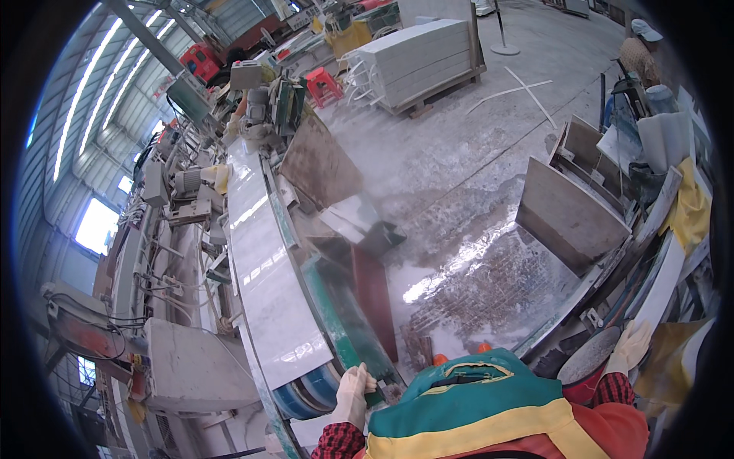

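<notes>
My left hand [354, 394], in a white glove, rests on the green edge rail [336, 321] of a long machine bed, its fingers curled over the rail's near end. A long pale marble slab [267, 275] lies flat on that bed, just left of the rail. My right hand [631, 346], also in a white glove, is out to the side with fingers apart, holding nothing, just above a round grey disc with a red rim [587, 366]. My green, yellow and red apron [474, 409] fills the lower middle.
Stone slabs [564, 214] lean on a rack at the right. The concrete floor [466, 260] ahead is wet and shiny. Motors and cables [183, 214] crowd the machine's left side. A stack of pale slabs on a pallet [424, 61] and a red stool [323, 84] stand far off.
</notes>
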{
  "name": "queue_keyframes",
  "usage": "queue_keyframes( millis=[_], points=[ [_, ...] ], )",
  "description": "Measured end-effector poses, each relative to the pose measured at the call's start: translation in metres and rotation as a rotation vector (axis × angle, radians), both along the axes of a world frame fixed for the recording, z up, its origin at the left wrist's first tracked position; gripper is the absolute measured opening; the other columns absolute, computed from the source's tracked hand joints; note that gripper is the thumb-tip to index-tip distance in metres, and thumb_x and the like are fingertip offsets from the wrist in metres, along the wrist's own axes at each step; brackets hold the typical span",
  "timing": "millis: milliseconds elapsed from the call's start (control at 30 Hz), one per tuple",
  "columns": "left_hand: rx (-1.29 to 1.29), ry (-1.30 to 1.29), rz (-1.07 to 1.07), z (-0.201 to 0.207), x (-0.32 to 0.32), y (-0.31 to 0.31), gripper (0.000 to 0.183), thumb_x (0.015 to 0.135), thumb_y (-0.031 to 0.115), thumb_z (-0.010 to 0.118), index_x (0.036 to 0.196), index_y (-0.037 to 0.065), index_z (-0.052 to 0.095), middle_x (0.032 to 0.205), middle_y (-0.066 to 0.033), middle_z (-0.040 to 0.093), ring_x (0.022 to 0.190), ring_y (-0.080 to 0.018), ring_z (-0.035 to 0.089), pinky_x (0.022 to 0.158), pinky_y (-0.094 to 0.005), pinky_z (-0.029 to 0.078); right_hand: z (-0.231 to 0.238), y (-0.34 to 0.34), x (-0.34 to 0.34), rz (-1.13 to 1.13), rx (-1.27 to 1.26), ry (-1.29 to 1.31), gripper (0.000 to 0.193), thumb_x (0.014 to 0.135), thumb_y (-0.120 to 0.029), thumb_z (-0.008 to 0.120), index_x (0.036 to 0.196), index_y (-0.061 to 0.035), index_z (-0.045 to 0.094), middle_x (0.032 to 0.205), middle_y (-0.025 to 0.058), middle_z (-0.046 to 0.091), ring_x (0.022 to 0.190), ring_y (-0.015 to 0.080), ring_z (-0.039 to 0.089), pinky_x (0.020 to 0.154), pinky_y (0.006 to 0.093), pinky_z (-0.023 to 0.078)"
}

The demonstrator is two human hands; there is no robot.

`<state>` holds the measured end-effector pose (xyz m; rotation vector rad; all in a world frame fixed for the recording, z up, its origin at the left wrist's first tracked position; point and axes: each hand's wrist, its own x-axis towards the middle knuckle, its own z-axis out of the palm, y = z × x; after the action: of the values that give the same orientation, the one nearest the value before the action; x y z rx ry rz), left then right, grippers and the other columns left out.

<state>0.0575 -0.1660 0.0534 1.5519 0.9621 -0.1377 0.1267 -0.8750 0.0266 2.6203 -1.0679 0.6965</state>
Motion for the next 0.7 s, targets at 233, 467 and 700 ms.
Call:
queue_keyframes(
  millis=[233,467,700],
  points=[
    [-0.019,0.085,0.002,-0.005,0.003,0.004,0.038,0.101,0.039,0.053,0.083,0.005,0.055,0.069,-0.0079,0.061,0.057,-0.0162,0.056,0.057,-0.0296,0.05,-0.011,-0.003,-0.007,-0.001,-0.026,-0.001,0.052,0.097,-0.039,0.056,0.132,-0.0004,0.054,0.132,0.0221,0.057,0.122,0.0376,0.053,0.104,0.0456,0.042],
    [-0.028,0.074,-0.022,-0.002,0.002,0.005,0.039,0.101,0.04,0.051,0.083,0.005,0.055,0.07,-0.008,0.061,0.058,-0.0157,0.056,0.058,-0.0289,0.05,0.002,0.014,-0.01,-0.001,0.037,0.009,0.053,0.097,-0.039,0.054,0.132,0.0009,0.054,0.133,0.0233,0.056,0.123,0.0391,0.052,0.105,0.0467,0.04],
    [-0.03,0.011,-0.007,0.004,0.001,0.002,0.039,0.1,0.037,0.054,0.081,0.003,0.056,0.067,-0.0092,0.061,0.055,-0.0173,0.056,0.054,-0.0293,0.05,-0.008,0.014,-0.018,0.024,-0.007,0.005,0.053,0.098,-0.039,0.053,0.132,0.0006,0.054,0.134,0.0231,0.055,0.125,0.0385,0.051,0.105,0.0471,0.04]
  ],
)
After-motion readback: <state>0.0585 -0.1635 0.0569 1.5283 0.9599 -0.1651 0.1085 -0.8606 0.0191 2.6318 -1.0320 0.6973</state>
